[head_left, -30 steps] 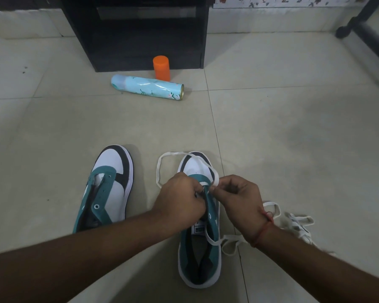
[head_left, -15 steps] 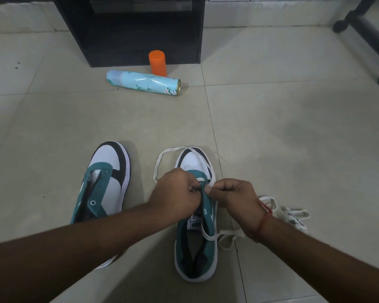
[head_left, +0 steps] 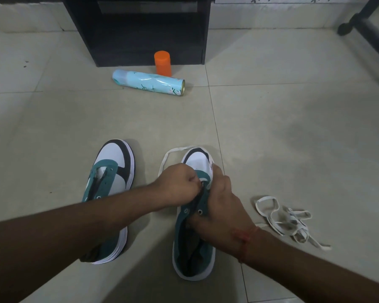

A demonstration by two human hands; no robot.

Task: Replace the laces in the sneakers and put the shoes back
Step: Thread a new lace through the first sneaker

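Pinching 1 white lace (head_left: 173,153), both hands' fingers (head_left: 195,179) work among 2 sneakers (head_left: 109,182).

left sneaker (head_left: 109,182): teal upper, white toe and side panel, black band round the toe, white sole
right sneaker (head_left: 194,248): teal upper, white toe with a black band, white sole, dark inside
lace (head_left: 170,153): white, looped past the right sneaker's toe
spare laces (head_left: 282,219): white, with greyish marks
can (head_left: 149,82): pale blue with a darker leafy print, gold rim
cap (head_left: 162,63): orange
cabinet (head_left: 138,29): black
floor (head_left: 293,138): pale beige tiles, thin dark joints
wrist thread (head_left: 243,237): red
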